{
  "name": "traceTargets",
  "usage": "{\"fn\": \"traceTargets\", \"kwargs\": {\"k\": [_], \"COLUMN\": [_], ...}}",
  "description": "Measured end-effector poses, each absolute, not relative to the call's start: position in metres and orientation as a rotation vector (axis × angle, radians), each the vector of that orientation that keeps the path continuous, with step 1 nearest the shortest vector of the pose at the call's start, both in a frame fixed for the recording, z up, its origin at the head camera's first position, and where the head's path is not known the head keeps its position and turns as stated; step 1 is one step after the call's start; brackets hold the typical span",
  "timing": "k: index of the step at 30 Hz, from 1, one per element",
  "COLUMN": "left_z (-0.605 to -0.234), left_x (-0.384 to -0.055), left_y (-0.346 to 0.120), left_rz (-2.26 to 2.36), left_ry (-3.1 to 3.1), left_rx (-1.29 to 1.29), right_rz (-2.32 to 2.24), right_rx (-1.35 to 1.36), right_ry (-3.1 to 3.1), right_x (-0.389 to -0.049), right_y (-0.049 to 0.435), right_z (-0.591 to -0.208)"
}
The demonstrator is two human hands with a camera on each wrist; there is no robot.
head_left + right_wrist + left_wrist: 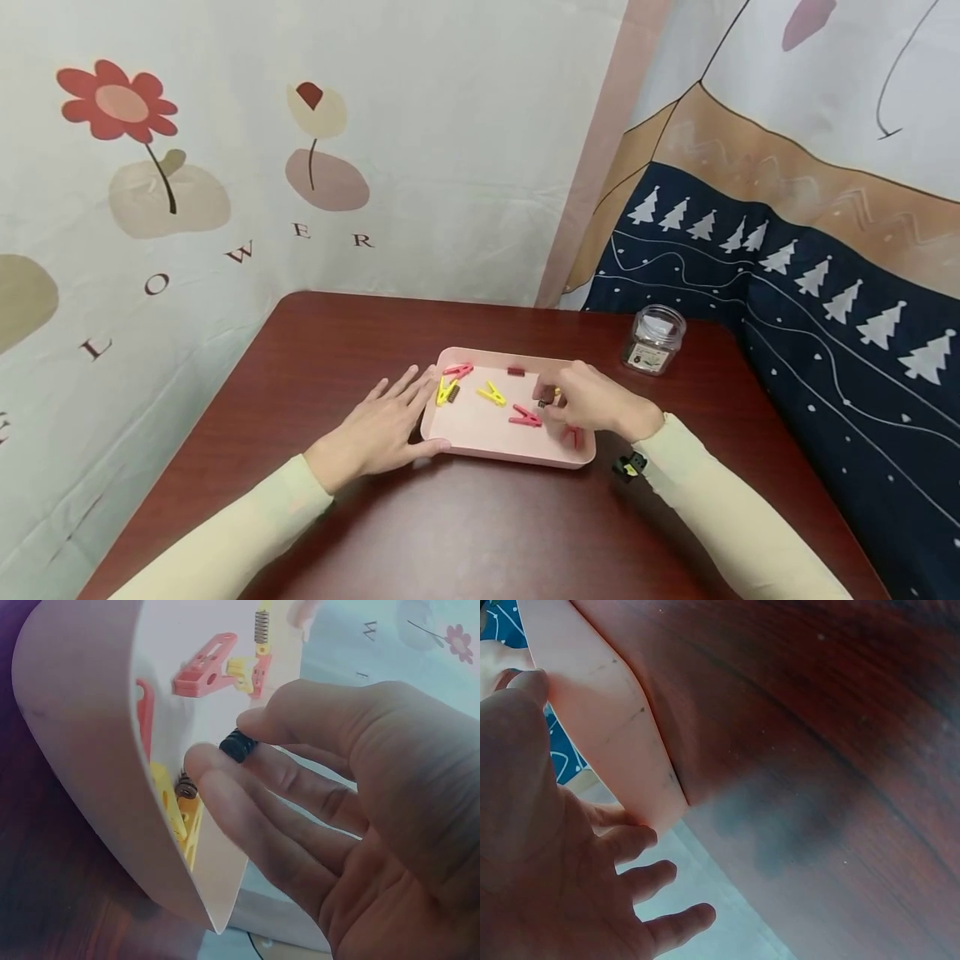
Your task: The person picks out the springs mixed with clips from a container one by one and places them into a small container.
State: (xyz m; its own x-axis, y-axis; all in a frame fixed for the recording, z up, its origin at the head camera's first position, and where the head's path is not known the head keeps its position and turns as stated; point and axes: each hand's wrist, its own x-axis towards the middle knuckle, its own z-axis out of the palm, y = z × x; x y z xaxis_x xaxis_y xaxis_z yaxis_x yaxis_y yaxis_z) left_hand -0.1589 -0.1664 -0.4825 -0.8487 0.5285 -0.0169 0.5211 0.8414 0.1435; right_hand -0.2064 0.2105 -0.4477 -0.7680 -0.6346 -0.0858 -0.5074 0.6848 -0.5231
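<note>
A small black coil spring is pinched between the thumb and fingers of my right hand, over the right part of a pink tray. My left hand lies at the tray's left side with its fingers spread, fingertips and thumb right at the rim. Red plastic clips, one of them near the right hand, lie in the tray among yellow clips. A brown spring sits by the left yellow clip. Another spring rests against a yellow clip under the right fingers.
The tray stands on a dark red wooden table. Toward the back right is a clear glass jar with a label. Printed curtains hang behind the table and along its right side. A dark device is worn at the right wrist.
</note>
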Motion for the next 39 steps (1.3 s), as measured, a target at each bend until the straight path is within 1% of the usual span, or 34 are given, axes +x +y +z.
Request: {"fn": "traceTargets", "kwargs": {"k": [5,16,27,39], "left_z": [-0.482,-0.482,-0.484,-0.482], "left_x": [-0.161,-0.161,-0.163,-0.161], "left_y": [-0.167,-0.168,-0.168,-0.168], "left_rz": [0.194,0.200,0.214,0.214], "left_ry": [2.954,2.953,2.947,2.952], "left_rx": [0.854,0.862,0.855,0.851], "right_rz": [-0.783,-0.729,-0.761,-0.822], "right_rx": [-0.929,-1.027,-1.012,-0.988], "right_ry": [2.615,2.710,2.708,2.710], "right_x": [-0.207,-0.206,-0.205,-0.200], "right_y": [0.212,0.216,0.216,0.214], "right_z": [-0.442,-0.440,-0.441,-0.434]}}
